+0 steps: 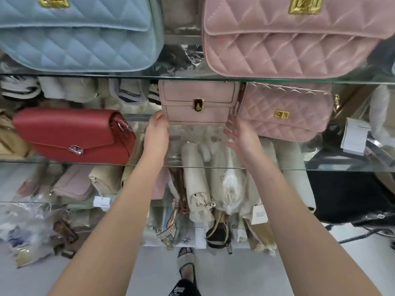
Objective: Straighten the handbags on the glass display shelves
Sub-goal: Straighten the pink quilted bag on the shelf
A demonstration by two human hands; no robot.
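A small plain pink handbag (197,102) with a gold clasp stands upright on the middle glass shelf (320,166). My left hand (157,133) touches its lower left corner, fingers curled against it. My right hand (240,135) is just below its lower right corner, fingers spread, not gripping. Touching the plain bag on the right is a quilted pink handbag (286,112). A red handbag (72,135) lies angled at the left of the same shelf. On the upper shelf (181,76) stand a quilted blue bag (79,33) and a large quilted pink bag (292,37).
Lower shelves hold several cream, beige and pink bags, some in plastic wrap (228,189), with paper tags. A white tag (353,135) hangs at the right. A black bag (352,201) sits low right. The floor and a sandalled foot (187,263) show below.
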